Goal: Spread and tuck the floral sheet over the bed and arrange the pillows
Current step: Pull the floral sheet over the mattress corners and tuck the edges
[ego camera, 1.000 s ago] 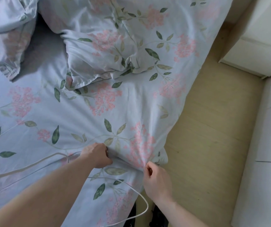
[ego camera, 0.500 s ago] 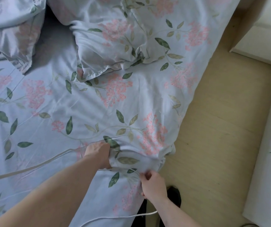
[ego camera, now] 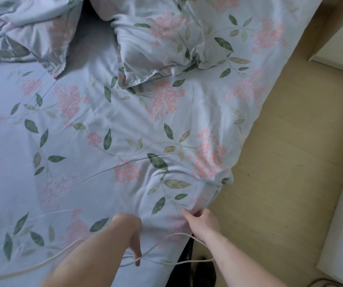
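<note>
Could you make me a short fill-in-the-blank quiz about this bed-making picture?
1. The right hand pinches the edge of the pale blue floral sheet at the bed's ____ side.
2. A thin white ____ loops across the sheet near the left hand.
3. The two floral pillows lie at the ____ of the picture.
4. Beside the bed, the floor looks like pale ____.

Missing words: right; cord; top; wood

Lying creased across the bed, pale blue cotton sheet with pink flowers [ego camera: 125, 125], two matching rumpled pillows [ego camera: 162, 50] resting above.
</note>
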